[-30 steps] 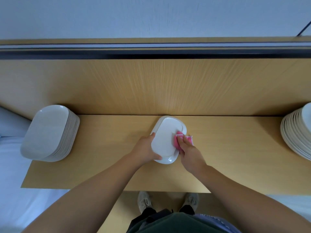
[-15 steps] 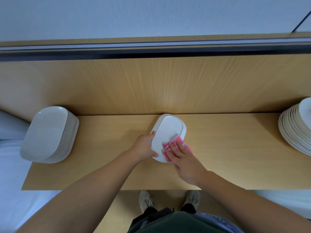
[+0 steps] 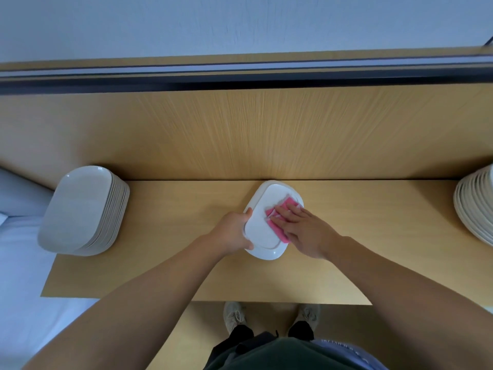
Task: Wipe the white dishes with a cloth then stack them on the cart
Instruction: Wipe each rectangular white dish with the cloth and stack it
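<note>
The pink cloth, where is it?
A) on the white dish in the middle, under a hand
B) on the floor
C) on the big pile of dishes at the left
A: the pink cloth lies on the white oblong dish, pressed flat by the right hand while the left hand grips the dish's rim.

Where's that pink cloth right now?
In the head view, the pink cloth lies on the white dish mid-table, pressed under the right hand.

Likely a restaurant or canteen service area: stacks of white dishes (image 3: 80,209) at both ends of a wooden counter (image 3: 173,276).
</note>
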Available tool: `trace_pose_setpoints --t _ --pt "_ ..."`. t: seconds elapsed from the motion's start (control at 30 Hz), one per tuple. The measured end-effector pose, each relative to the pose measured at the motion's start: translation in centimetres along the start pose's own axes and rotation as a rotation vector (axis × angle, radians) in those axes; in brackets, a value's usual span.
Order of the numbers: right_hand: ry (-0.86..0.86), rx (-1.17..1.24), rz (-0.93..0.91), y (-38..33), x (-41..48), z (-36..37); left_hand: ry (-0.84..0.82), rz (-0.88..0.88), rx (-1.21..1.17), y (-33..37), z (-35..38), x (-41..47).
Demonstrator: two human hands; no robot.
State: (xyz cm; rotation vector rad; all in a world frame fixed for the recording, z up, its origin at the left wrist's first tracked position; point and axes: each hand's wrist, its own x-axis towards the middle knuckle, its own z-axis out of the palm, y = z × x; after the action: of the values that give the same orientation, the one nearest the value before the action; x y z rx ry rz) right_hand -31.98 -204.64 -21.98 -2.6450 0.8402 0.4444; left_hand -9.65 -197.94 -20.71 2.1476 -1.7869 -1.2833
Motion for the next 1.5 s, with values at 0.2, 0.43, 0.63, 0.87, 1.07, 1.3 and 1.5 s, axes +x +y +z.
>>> trace_pose_setpoints --t 0.2,0.43,0.63,0.87,1.07,1.3,1.5 --pt "-0.044 0.010 0.172 1.0 2.3 -1.2 0.010 -0.047 -0.114 0.2 0.6 -0.1" --pt "-0.060 0.022 0.108 -0.2 2.0 0.2 0.037 -0.040 -0.101 0.4 0.1 -0.1" --pt "-0.022 -0.034 -0.021 -3.1 0.5 0.6 0.035 -0.025 -0.009 0.5 -0.1 0.2" --pt "-0.021 -0.071 -0.148 -4.8 0.2 0.0 0.037 -0.010 0.009 0.5 -0.1 0.4" --pt "-0.015 -0.081 -0.197 -2.7 0.8 -1.1 0.045 -0.015 0.009 0.6 0.2 0.2" --pt "-0.009 -0.104 -0.065 1.5 3.1 -1.4 0.061 -0.004 -0.127 0.8 0.4 -0.4" --pt "0.033 0.020 0.055 3.2 5.1 -1.8 0.073 -0.028 -0.177 1.2 0.4 -0.5"
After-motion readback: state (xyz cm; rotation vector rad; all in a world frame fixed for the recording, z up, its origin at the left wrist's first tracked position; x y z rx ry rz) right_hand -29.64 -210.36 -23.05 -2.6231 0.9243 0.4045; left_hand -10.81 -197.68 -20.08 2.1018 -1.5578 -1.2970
